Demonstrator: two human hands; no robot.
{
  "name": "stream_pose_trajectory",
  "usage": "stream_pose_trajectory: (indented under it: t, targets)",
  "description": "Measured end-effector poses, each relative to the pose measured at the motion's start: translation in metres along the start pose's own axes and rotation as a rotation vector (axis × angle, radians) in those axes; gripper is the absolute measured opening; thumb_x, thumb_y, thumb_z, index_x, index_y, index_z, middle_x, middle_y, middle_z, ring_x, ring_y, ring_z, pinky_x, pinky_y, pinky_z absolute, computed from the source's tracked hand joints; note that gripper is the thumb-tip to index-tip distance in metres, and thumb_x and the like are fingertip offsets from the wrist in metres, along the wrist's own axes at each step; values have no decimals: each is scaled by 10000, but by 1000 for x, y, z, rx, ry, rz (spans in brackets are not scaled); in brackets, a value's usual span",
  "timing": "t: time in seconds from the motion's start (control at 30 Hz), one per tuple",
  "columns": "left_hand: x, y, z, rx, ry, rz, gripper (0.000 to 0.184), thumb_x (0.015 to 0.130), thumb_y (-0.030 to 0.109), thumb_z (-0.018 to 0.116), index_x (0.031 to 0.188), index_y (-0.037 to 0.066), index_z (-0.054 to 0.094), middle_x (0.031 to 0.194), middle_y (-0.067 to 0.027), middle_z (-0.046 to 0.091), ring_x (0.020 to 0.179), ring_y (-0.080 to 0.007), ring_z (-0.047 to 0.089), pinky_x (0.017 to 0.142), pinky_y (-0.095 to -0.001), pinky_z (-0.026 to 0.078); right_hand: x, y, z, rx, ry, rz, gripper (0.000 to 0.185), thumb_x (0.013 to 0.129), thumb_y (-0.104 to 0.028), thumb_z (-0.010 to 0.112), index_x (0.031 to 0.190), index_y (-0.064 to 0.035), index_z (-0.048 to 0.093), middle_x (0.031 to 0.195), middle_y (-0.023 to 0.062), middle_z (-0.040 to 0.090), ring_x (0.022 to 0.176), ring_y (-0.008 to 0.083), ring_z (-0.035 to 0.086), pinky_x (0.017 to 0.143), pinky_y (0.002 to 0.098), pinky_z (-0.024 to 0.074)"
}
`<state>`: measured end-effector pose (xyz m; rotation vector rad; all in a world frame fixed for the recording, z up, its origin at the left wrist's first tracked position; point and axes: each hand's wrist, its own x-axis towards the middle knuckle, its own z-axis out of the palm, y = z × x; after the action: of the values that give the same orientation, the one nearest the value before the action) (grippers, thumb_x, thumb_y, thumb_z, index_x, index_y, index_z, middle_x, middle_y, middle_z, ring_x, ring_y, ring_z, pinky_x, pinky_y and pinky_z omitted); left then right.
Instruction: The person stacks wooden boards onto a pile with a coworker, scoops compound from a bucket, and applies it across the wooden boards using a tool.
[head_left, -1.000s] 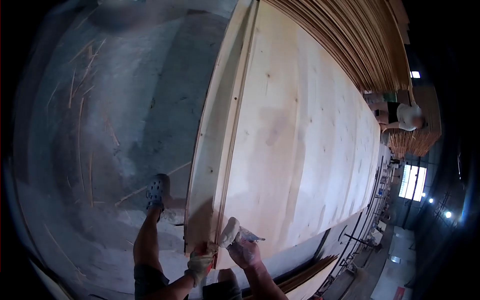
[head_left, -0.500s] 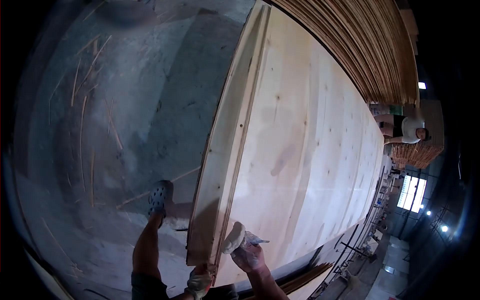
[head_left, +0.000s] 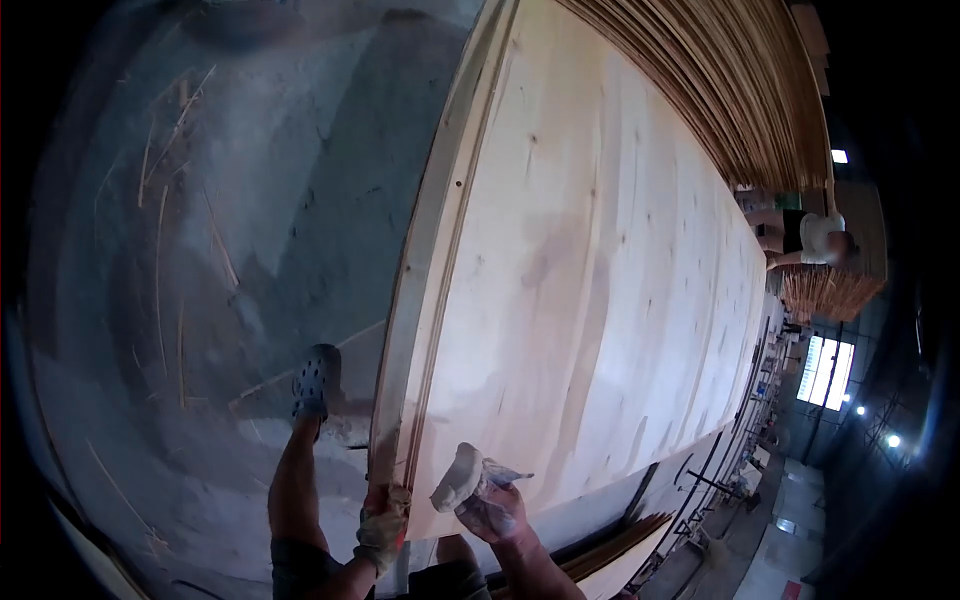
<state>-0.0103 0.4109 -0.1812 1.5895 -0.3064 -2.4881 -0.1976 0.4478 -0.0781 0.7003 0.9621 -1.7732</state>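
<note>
My left hand (head_left: 382, 525), in a pale work glove, is closed on the near corner of the wooden boards (head_left: 398, 440) at their left edge. Something red shows beside its fingers, too small to name. Over the near end of the large pale wooden panel (head_left: 560, 290) is my right hand (head_left: 490, 508), its fingers curled around a whitish, crumpled thing (head_left: 459, 478). I cannot tell whether that thing is cloth, a glove or something else. A narrow strip of a lower board shows along the panel's left side.
A tall stack of thin sheets (head_left: 735, 90) stands at the panel's far side. Another person (head_left: 822, 240) is at the far end, near more stacked sheets (head_left: 830, 297). Thin wood strips (head_left: 160, 270) litter the floor at left. My shoe (head_left: 316, 380) is beside the boards.
The upper panel's left edge has shifted left over the lower board, narrowing the exposed strip. My left hand has moved left with the edge. My right hand keeps its grasp, slightly further left.
</note>
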Motion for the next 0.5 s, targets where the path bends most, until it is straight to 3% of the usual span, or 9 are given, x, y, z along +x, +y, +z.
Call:
stream_pose_trajectory:
  t: [0.13,0.17,0.23,0.27,0.4,0.43,0.5]
  targets:
    - [0,-68,-66,-86,86,-112,239,980,127,587,1217,106,564,989,1,629,839,-106,613,750,-246,507,-7,0,-26,-40,34,80,419,868,-122,674,1258,-26,557,1205,108,632,1122,272,614,995,426,474]
    - [-2,-82,-86,440,3,49,238,987,142,573,1223,114,563,972,4,628,827,-107,621,726,-245,514,-8,2,-28,-47,51,73,428,866,-119,671,1267,-27,551,1208,106,631,1127,272,612,997,425,473]
    - [-6,-89,-99,967,-83,204,237,994,156,559,1229,121,562,956,6,627,815,-107,630,702,-244,521,-11,-1,-21,-43,25,80,467,869,-145,693,1297,-30,546,1201,104,636,1119,271,615,986,433,479]
    - [-7,-85,-94,515,-6,18,231,1000,177,552,1226,128,563,928,8,625,781,-105,627,665,-243,516,-11,-6,-14,-46,-7,86,508,872,-171,715,1328,-32,541,1194,103,640,1111,270,618,974,441,486]
    - [-9,-43,-40,-454,176,-308,220,1006,230,549,1204,135,567,858,11,619,686,-109,602,586,-248,498,-1,-11,4,-43,-36,65,490,871,-162,712,1314,-30,550,1195,100,641,1106,272,620,965,446,485]
    - [-6,-51,-46,-450,172,-305,220,1006,230,549,1204,135,567,858,11,619,686,-109,602,586,-248,498,2,-12,8,-27,-72,67,474,871,-155,710,1302,-31,558,1195,99,642,1106,275,620,961,449,486]
    - [-6,-43,-37,-60,120,-170,195,1017,220,526,1178,125,580,857,-3,616,679,-113,591,591,-255,500,4,-11,19,-5,-118,66,457,871,-148,708,1289,-31,566,1194,97,642,1107,278,620,958,451,487]
